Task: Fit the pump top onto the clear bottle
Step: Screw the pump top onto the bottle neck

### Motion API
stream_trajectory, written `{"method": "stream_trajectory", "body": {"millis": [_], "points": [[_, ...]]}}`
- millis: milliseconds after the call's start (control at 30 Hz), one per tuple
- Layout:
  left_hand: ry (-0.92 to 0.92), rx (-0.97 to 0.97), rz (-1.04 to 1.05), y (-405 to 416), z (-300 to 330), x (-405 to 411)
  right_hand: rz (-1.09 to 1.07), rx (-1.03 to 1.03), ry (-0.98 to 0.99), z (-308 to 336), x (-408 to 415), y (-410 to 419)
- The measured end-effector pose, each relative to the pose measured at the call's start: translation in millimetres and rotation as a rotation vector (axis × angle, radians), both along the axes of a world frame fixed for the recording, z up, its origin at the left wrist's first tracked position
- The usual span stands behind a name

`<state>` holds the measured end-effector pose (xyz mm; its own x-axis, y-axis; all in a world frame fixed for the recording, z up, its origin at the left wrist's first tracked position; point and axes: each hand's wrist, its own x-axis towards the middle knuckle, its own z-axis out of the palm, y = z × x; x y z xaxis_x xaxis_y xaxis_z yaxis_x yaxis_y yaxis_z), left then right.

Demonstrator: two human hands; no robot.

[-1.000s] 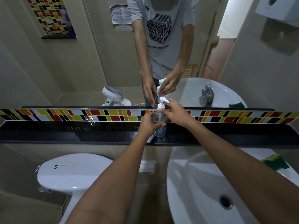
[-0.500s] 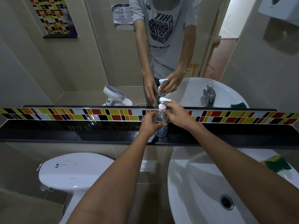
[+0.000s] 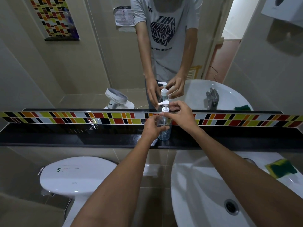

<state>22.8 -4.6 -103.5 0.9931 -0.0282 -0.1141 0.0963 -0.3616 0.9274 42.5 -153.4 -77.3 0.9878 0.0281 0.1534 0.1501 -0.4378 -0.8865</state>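
A clear bottle [image 3: 164, 134] stands upright on the black ledge [image 3: 82, 138] below the mirror. My left hand [image 3: 151, 127] is wrapped around its body from the left. A white pump top [image 3: 165, 106] sits in the bottle's neck, its nozzle pointing left. My right hand [image 3: 180, 116] comes in from the right, with thumb and fingertips closed on the pump's collar. The dip tube shows faintly through the bottle. The mirror repeats both hands and the bottle.
A strip of coloured tiles [image 3: 98, 117] runs behind the ledge. Under the ledge are a white toilet tank lid [image 3: 77, 176] on the left and a white basin [image 3: 205, 194] on the right. A green-yellow sponge [image 3: 281, 169] lies on the basin's rim.
The pump's nozzle has swung from pointing right to pointing left under my right hand's fingers. My left hand stays on the bottle, which has not left its spot.
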Motion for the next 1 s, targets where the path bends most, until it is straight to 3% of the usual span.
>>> {"method": "stream_trajectory", "body": {"millis": [133, 367, 600, 833, 1000], "points": [[-0.008, -0.006, -0.001, 0, -2, 2, 0.201, 0.039, 0.068, 2, 0, -1], [0.01, -0.025, -0.001, 0, -3, 2, -0.003, 0.076, 0.017, -1, 1, -9], [-0.01, -0.025, -0.014, 1, -2, 2, 0.211, 0.041, 0.106, 3, 6, -5], [0.011, 0.006, -0.014, 0, 0, 3, -0.028, 0.185, 0.07, -9, -3, -7], [-0.002, 0.018, -0.028, 1, 1, 3, 0.105, 0.185, 0.134, -1, 0, -1]]}}
